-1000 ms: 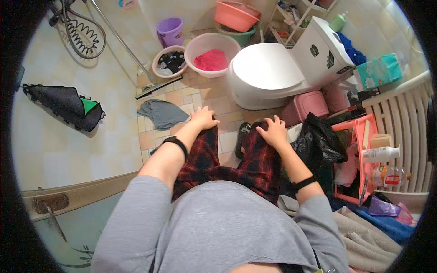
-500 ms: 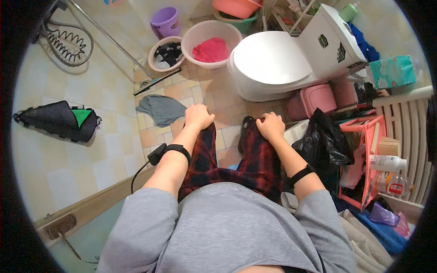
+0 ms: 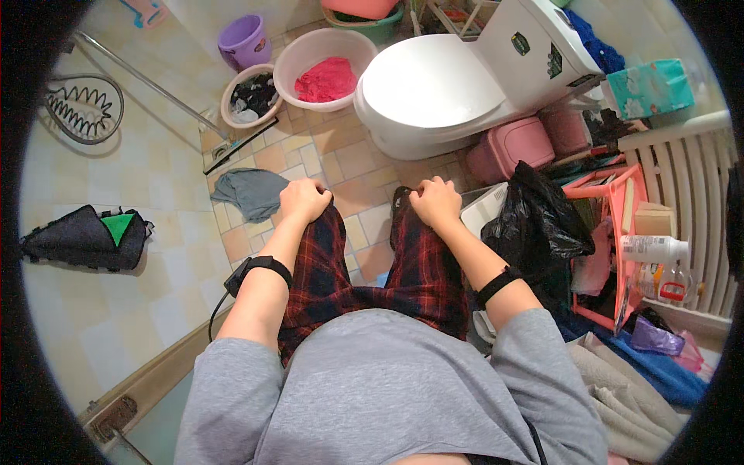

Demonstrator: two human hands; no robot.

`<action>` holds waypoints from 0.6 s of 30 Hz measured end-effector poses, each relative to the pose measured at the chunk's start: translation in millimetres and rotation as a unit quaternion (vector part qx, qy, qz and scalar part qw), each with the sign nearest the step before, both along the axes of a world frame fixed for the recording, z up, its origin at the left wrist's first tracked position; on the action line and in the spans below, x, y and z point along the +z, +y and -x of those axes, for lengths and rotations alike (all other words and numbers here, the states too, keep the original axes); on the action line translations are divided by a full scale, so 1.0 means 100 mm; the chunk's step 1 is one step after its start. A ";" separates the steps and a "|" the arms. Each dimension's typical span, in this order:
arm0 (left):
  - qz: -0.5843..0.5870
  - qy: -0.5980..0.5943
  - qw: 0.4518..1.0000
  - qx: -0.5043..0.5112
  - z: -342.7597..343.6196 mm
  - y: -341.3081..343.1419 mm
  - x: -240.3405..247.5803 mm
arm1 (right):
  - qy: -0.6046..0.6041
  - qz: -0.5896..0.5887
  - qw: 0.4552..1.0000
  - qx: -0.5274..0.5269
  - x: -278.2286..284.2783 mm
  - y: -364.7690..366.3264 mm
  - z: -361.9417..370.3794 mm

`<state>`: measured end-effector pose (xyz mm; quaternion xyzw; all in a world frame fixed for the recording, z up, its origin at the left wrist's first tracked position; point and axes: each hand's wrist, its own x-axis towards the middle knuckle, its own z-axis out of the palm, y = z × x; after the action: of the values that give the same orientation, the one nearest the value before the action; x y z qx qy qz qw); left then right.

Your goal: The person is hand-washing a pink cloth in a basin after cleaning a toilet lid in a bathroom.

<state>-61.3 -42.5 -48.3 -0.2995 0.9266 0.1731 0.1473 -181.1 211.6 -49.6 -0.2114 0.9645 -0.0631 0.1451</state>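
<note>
Both hands are at the knees of my red-and-black plaid trousers (image 3: 314, 263). My left hand (image 3: 304, 201) is closed over the left knee, its fingers curled round the cloth and their tips hidden. My right hand (image 3: 435, 203) is bent over the right knee, knuckles up, fingers folded down onto the fabric. Beyond the left hand, a crumpled grey cloth (image 3: 249, 194) lies on the tiled floor. A dark shoe (image 3: 401, 203) shows beside the right knee. Black bands circle both forearms, and a cable hangs from the left one.
Ahead stand a white toilet (image 3: 434, 85), a pale basin (image 3: 291, 54) with red cloth, a smaller basin (image 3: 226, 101) with dark clothes and a purple bucket (image 3: 242, 40). At right are a pink bin (image 3: 511, 147), a black plastic bag (image 3: 539, 213) and a coral rack (image 3: 629, 201).
My view has shifted, so the room's things sit a little further left and mostly higher. Both hands stay on the knees, and the knees look slightly further apart.
</note>
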 end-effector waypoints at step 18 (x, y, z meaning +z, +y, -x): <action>-0.020 -0.001 1.000 -0.013 0.10 0.10 0.06 | -0.004 -0.002 1.000 -0.015 -0.02 0.06 0.02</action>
<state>-71.1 -32.9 -42.5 -0.2847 0.9267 0.1889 0.1568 -183.6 217.3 -51.2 -0.1963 0.9672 -0.0641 0.1482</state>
